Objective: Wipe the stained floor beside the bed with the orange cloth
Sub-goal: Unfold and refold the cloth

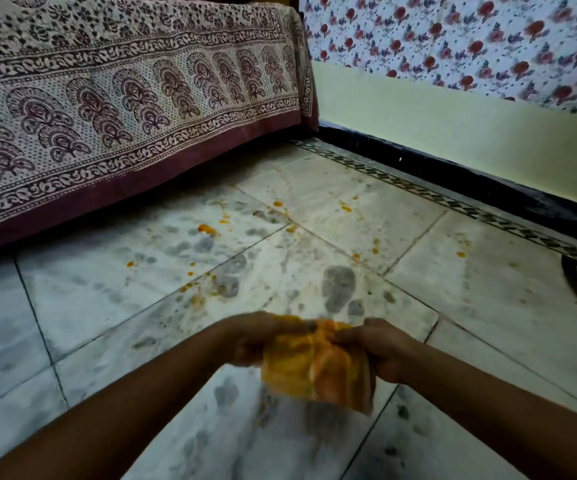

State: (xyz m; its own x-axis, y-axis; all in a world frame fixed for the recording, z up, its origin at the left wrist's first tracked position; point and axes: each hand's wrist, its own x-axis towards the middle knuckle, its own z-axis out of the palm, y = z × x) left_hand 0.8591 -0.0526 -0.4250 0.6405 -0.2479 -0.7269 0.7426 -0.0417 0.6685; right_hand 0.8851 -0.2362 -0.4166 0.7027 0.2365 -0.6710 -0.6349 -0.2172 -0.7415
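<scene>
Left hand (263, 336) and right hand (379, 348) each grip the bunched orange cloth (314, 368), held between them above the floor (314, 202). Orange spots and grey smudges mark the tiles beside the bed (124, 109)

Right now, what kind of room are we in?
Probably a bedroom at home: a bed draped in a maroon block-printed bedsheet, red-flowered wallpaper, and a stained white marble tile floor. Both hands hold the orange cloth.

Bed (107, 98) left, wall (453, 126) behind, floor (314, 220) between (cloth (314, 372) nearest)
</scene>
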